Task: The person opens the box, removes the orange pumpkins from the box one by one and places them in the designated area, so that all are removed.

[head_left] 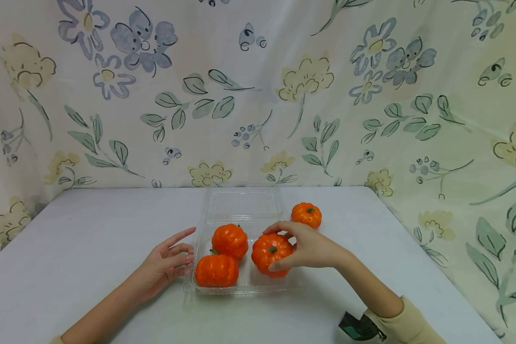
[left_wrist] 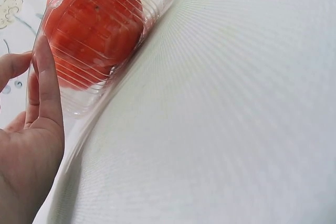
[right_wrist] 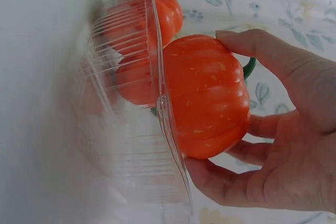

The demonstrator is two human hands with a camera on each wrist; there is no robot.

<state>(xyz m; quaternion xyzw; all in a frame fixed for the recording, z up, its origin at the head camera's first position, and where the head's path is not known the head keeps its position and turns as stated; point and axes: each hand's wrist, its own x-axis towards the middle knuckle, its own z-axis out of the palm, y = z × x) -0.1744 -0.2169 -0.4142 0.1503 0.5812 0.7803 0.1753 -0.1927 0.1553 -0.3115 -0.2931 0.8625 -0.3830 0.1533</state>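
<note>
A small orange pumpkin with a green stem is gripped by my right hand, thumb on one side and fingers on the other. The right wrist view shows this pumpkin above the rim of a clear plastic clamshell box, over its right part. Two more orange pumpkins sit in the box's left part, one behind the other. Beside the box's left wall is my left hand, its fingers mostly straight. In the left wrist view its fingertips touch the clear rim.
Behind the box's base its clear lid lies opened back. Another orange pumpkin stands on the white table, to the right of the lid. A floral curtain hangs behind the table. A dark device sits at the right sleeve.
</note>
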